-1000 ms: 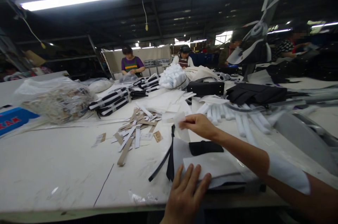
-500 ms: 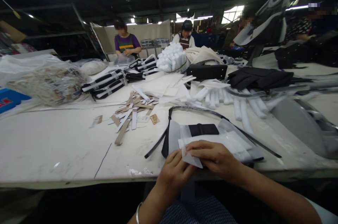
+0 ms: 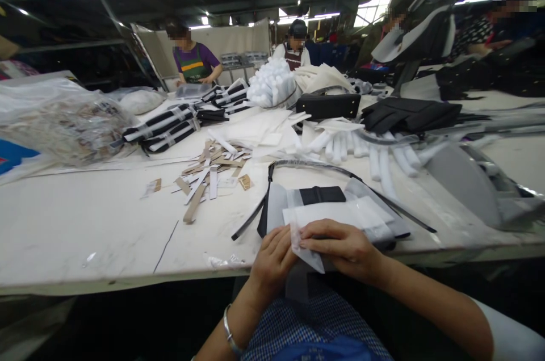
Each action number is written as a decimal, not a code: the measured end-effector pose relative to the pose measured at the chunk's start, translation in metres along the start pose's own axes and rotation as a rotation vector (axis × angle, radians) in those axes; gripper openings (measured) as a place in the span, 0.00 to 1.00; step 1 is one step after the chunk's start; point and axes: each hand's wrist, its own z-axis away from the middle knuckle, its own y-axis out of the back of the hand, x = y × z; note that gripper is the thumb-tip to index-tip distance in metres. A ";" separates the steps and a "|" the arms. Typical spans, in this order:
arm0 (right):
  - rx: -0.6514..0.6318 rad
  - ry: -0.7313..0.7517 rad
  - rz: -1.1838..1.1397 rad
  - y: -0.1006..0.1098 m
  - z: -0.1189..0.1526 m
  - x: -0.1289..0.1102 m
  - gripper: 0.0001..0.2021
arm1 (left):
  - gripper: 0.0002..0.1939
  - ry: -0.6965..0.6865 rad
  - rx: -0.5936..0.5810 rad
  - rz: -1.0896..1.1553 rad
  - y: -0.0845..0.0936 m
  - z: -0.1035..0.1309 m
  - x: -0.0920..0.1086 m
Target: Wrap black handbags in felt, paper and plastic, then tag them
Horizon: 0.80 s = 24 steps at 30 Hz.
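Note:
A black handbag (image 3: 263,219) lies at the table's front edge, partly covered by white wrapping sheets (image 3: 332,213). Its black strap (image 3: 340,170), partly in clear film, loops behind it, and a black band (image 3: 322,195) shows on top. At the near side, a translucent white strip (image 3: 307,256) hangs down over the edge. My left hand (image 3: 272,259) is closed on the strip's left edge with bent fingers. My right hand (image 3: 347,247) grips it from the right, its fingertips pressed on the strip. The thumbs are mostly hidden.
Paper strips (image 3: 208,171) lie scattered left of the bag. Behind are white padding rolls (image 3: 272,84), wrapped black straps (image 3: 170,128), another black bag (image 3: 327,105) and black pieces (image 3: 411,114). A plastic sack (image 3: 63,122) stands at left. Two people (image 3: 193,63) work across the table.
The view has shifted slightly, so the table scene sits a little further left and higher. My hands stay on the strip, which now hangs slightly straighter between them.

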 end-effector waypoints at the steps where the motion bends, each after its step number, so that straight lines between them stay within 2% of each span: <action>1: 0.005 0.004 0.007 -0.001 0.002 0.000 0.20 | 0.12 0.020 0.009 0.013 -0.001 0.002 0.001; 5: 0.005 0.061 0.109 -0.005 0.008 0.001 0.18 | 0.13 0.093 0.069 0.076 -0.005 0.011 0.001; 9: -0.025 0.126 0.243 -0.009 0.008 0.002 0.16 | 0.19 0.125 0.080 0.134 -0.002 0.014 -0.003; 15: -0.041 0.160 0.308 -0.008 0.006 -0.001 0.14 | 0.26 0.043 -0.230 0.237 0.023 0.007 -0.009; 18: -0.054 0.170 0.327 -0.010 0.009 0.001 0.13 | 0.27 0.088 -0.299 0.357 0.039 -0.001 -0.010; 21: -0.055 0.186 0.345 -0.013 0.013 0.004 0.13 | 0.24 0.126 -0.317 0.378 0.046 -0.013 -0.010; 24: -0.020 0.194 0.367 -0.015 0.014 0.005 0.12 | 0.19 0.117 -0.233 0.264 0.041 -0.023 -0.011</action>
